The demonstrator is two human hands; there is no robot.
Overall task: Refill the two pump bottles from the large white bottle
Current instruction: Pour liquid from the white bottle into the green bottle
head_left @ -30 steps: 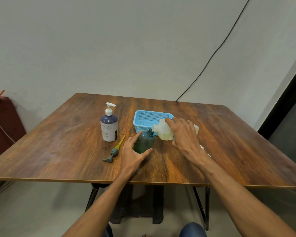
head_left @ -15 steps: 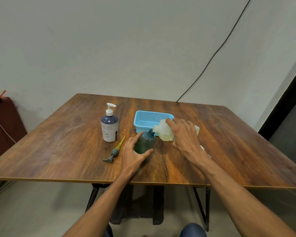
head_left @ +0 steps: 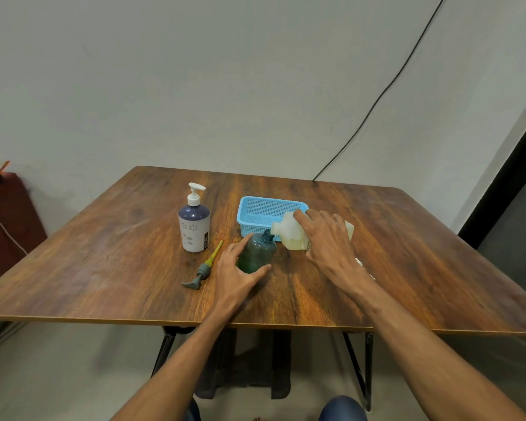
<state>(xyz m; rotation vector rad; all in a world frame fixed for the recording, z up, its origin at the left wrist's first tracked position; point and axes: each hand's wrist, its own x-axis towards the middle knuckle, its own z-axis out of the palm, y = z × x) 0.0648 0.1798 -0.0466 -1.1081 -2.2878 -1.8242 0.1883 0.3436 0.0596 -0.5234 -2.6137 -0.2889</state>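
A dark green pump bottle stands open near the table's middle, its pump removed. My left hand wraps around its near side. The large white bottle is tipped on its side, its mouth resting at the green bottle's neck. My right hand grips it from above. The green bottle's grey pump with a yellow tube lies flat to the left. A navy and white pump bottle stands upright further left, its pump fitted.
A light blue mesh basket sits right behind the two tipped-together bottles. A small white thing shows beside my right wrist. A dark red seat stands off the table's left side; a black cable runs down the wall.
Almost nothing has moved. Both hands keep their grips, and the white bottle stays tipped against the green bottle's neck.
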